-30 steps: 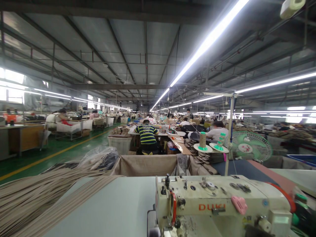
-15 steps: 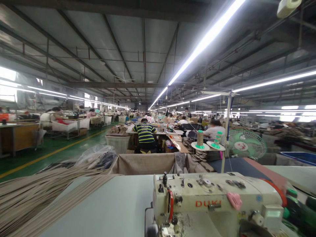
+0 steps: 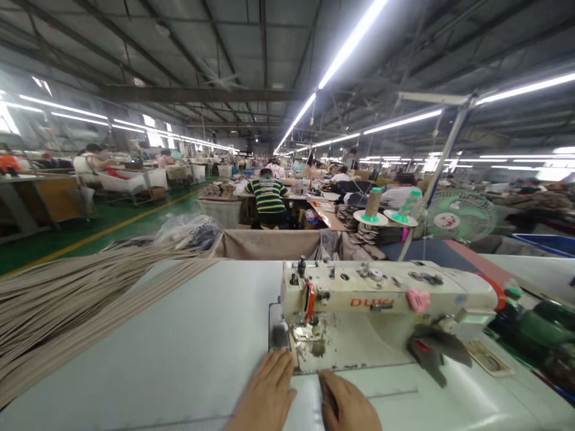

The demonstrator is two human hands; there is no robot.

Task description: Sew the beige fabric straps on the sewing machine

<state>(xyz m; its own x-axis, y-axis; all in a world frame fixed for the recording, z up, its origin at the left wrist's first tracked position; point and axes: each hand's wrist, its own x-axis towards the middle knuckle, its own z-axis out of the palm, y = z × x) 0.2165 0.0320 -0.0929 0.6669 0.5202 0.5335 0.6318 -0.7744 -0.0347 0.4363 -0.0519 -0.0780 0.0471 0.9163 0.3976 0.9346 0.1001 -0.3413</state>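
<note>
My left hand [image 3: 266, 392] lies flat on the pale sewing table [image 3: 179, 347], fingers stretched toward the needle plate [image 3: 309, 341] of a cream sewing machine [image 3: 386, 296] marked DUKI. My right hand [image 3: 353, 407] rests beside it, just in front of the machine bed, with its fingers extended and close together. Neither hand shows anything in it. A dark shadow runs along the right hand's thumb side. Both wrists are cut off by the lower edge.
A thick pile of long beige straps [image 3: 67, 299] spreads over the table's left side. Behind the machine stand a cloth-lined bin [image 3: 269, 244], thread cones [image 3: 372, 206] on a stand and a green fan [image 3: 458, 215]. A person in a striped shirt [image 3: 268, 197] sits further back.
The view has tilted downward, so the machine and table sit higher in the picture. Both hands have come into sight at the bottom, in front of the machine.
</note>
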